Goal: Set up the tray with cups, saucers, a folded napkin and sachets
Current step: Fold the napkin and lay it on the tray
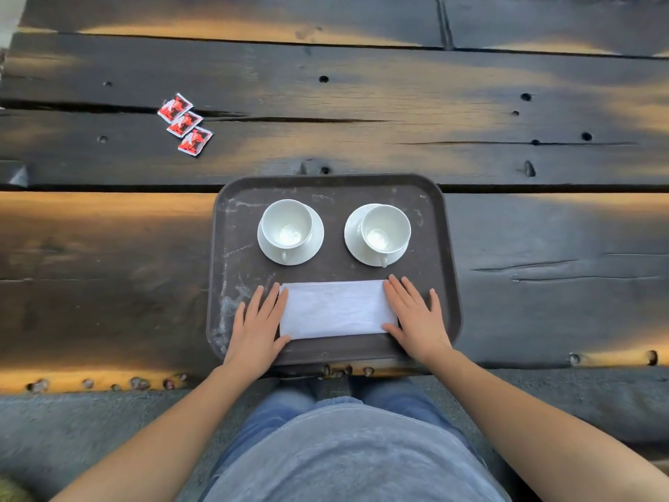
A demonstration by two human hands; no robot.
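A dark brown tray (pixel 440 255) lies on the wooden table in front of me. Two white cups stand on white saucers at its far side: the left cup (pixel 287 224) on its saucer (pixel 314 248), the right cup (pixel 385 230) on its saucer (pixel 353 240). A folded white napkin (pixel 336 309) lies flat along the tray's near side. My left hand (pixel 257 327) rests flat at the napkin's left end, fingers straight. My right hand (pixel 416 320) lies flat at its right end. Three red sachets (pixel 185 123) lie on the table, far left of the tray.
The table (pixel 543 230) is of dark, weathered planks with cracks, knots and bolt holes. Its near edge runs just below the tray. My lap and a grey floor are beneath it.
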